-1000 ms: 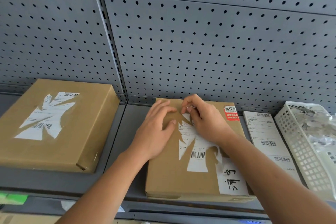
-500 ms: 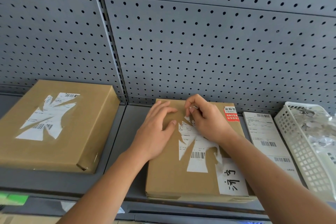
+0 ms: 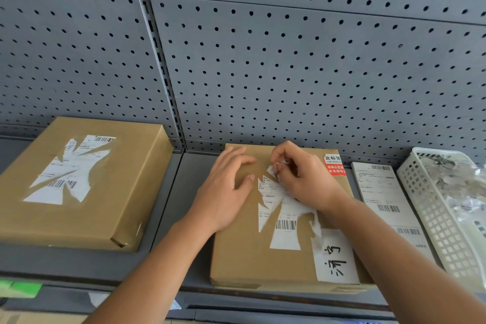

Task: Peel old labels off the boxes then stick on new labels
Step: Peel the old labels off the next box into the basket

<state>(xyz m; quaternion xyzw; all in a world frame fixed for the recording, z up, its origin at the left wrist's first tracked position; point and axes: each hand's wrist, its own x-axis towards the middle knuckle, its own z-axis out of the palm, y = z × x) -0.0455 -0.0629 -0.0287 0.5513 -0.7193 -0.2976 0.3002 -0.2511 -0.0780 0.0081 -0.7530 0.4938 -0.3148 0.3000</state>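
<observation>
The torn label (image 3: 285,226) sits on the lid of the middle cardboard box (image 3: 247,252), which lies flat on the grey metal shelf (image 3: 171,218) against a perforated grey pegboard (image 3: 289,73). My right hand (image 3: 302,179) pinches a curled, lifted scrap at the label's far corner. My left hand (image 3: 226,192) lies flat on the lid beside it, fingers straight, holding nothing. The label is white paper ripped into jagged spikes, with a barcode left on it. A red sticker (image 3: 334,164) and a handwritten white label (image 3: 336,258) share the lid, partly under my forearm. To the right lie a sheet of printed labels (image 3: 381,192) and a white latticed plastic basket (image 3: 431,208) of crumpled scraps, cut off at the edge. On the left is a second box (image 3: 126,192), its label shredded likewise.
</observation>
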